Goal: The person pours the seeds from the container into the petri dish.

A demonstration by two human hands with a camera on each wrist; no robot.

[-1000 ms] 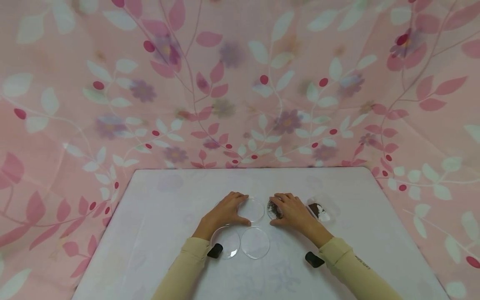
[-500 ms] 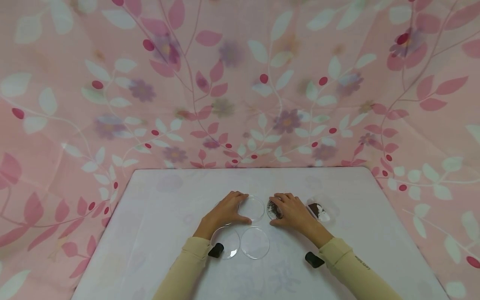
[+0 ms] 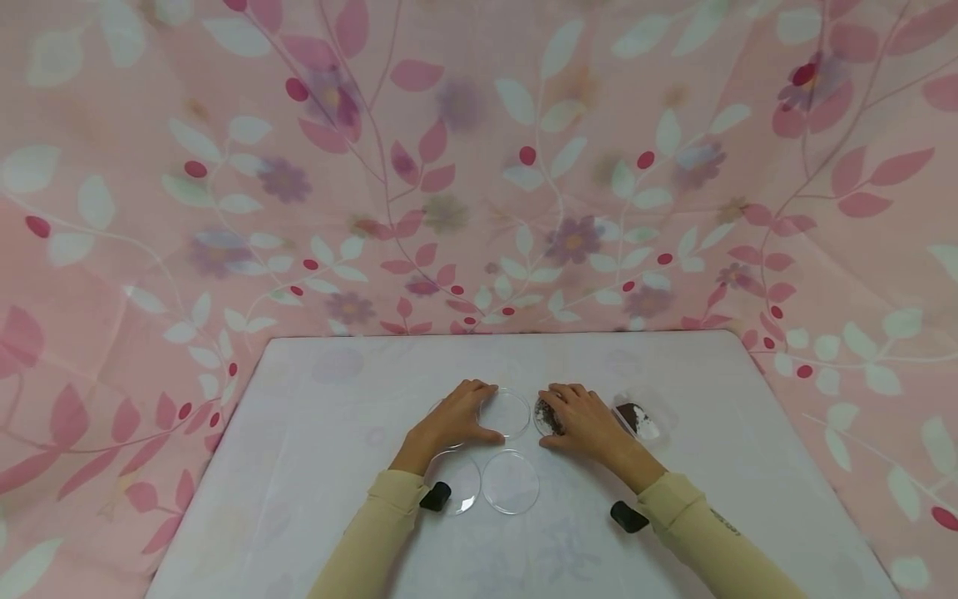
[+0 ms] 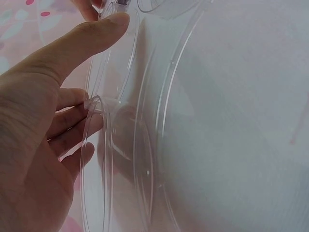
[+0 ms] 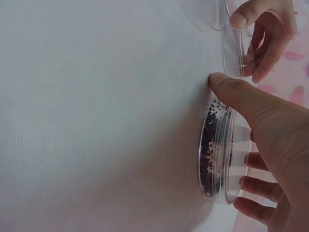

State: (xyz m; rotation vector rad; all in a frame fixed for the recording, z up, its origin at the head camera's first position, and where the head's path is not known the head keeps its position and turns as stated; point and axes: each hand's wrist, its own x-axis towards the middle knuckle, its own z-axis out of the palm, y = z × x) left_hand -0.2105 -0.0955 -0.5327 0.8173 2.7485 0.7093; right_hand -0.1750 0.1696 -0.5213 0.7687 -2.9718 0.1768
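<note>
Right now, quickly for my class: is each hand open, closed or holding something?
Left hand: holding a clear dish, fingers curved around it.
Right hand: holding a lidded-looking dish containing dark granules.

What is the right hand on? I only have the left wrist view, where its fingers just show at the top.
Observer: The right wrist view shows the right hand with thumb and fingers around a clear round dish with dark grains in it.
Reviewer: Is there anything farther right, past that hand?
Observer: Yes, in the head view there is a clear container with dark brown material inside.
Reviewer: What is the person wearing on the arms?
Observer: The head view shows long, pale yellowish sleeves.
</note>
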